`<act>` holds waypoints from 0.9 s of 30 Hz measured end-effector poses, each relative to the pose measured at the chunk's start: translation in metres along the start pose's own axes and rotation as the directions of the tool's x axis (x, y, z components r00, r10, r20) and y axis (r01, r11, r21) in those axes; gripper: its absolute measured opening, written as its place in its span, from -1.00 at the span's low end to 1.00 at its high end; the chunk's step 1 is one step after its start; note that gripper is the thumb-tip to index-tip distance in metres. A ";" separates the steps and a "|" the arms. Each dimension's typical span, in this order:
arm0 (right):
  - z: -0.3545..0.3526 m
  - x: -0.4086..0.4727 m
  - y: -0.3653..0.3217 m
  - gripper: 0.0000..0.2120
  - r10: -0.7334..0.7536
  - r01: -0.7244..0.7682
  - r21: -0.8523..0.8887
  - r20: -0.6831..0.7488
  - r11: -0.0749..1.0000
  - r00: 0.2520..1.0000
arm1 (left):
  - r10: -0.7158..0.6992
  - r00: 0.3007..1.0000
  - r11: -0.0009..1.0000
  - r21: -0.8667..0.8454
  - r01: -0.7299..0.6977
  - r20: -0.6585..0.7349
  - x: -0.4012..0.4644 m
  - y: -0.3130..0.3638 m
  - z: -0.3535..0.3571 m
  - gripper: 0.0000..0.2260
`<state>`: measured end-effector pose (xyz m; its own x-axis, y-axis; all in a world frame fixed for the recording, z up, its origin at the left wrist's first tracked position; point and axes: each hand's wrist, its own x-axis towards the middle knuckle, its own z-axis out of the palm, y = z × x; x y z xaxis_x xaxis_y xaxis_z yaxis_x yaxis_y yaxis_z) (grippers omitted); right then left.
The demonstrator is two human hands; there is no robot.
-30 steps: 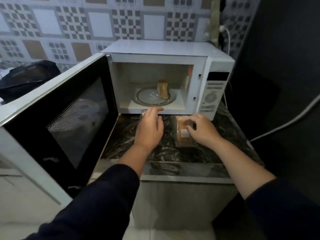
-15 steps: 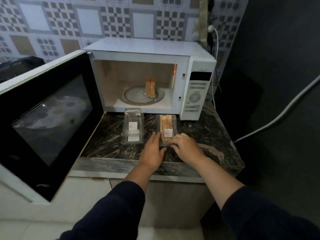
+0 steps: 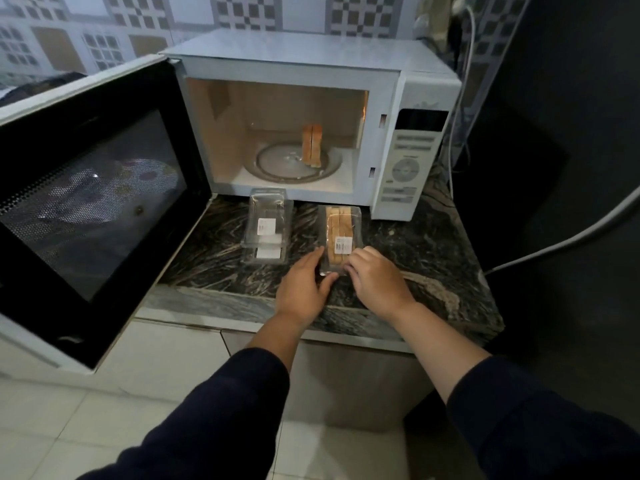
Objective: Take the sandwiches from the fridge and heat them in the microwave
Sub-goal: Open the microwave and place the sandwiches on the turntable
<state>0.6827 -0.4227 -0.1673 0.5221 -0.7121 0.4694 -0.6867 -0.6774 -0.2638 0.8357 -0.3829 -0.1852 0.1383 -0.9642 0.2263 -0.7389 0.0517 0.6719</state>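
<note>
A white microwave (image 3: pixel 408 98) stands on the dark marble counter (image 3: pixel 426 251), its door (image 3: pixel 90 202) swung wide open to the left. One unwrapped sandwich (image 3: pixel 312 145) stands upright on the glass turntable (image 3: pixel 277 162) inside. In front of the microwave lies an empty clear plastic sandwich box (image 3: pixel 266 230). To its right lies a second clear box with a sandwich in it (image 3: pixel 340 233). My left hand (image 3: pixel 304 285) grips that box's near left corner, and my right hand (image 3: pixel 375 280) holds its near right corner.
The open door juts out over the white tiled floor (image 3: pixel 114 410) on the left. A grey cable (image 3: pixel 571 237) runs across the dark wall to the right. A white cord (image 3: pixel 462 81) hangs behind the microwave. Patterned tiles cover the back wall.
My left hand left the empty box near the microwave mouth and came back to the filled box. Both hands slid to that box's near end. The view pulled back.
</note>
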 end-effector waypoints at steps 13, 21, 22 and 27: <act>-0.026 0.022 -0.003 -0.78 0.054 -0.060 -0.004 -0.365 0.998 0.929 | 0.108 0.991 0.984 -0.133 -0.118 -0.084 0.011 0.037 -0.018 -0.49; -0.008 0.036 -0.012 -0.62 0.597 -0.568 0.258 -0.045 0.782 0.801 | 0.203 0.973 0.978 -0.029 -0.208 -0.112 0.073 0.065 -0.059 -0.73; -0.006 0.042 -0.014 -0.59 0.577 -0.562 0.229 0.002 0.795 0.817 | 0.201 0.974 0.979 -0.015 -0.203 -0.100 0.080 0.066 -0.064 -0.74; 0.001 0.076 -0.028 -0.37 0.554 -0.559 0.106 0.078 0.822 0.829 | 0.196 0.977 0.980 0.036 -0.194 -0.079 0.107 0.071 -0.081 -0.74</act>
<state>0.7427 -0.4580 -0.1249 0.0922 -0.9799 0.1770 -0.8030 -0.1783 -0.5686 0.8518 -0.4613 -0.0563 0.0426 -0.9116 0.4090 -0.7752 0.2281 0.5891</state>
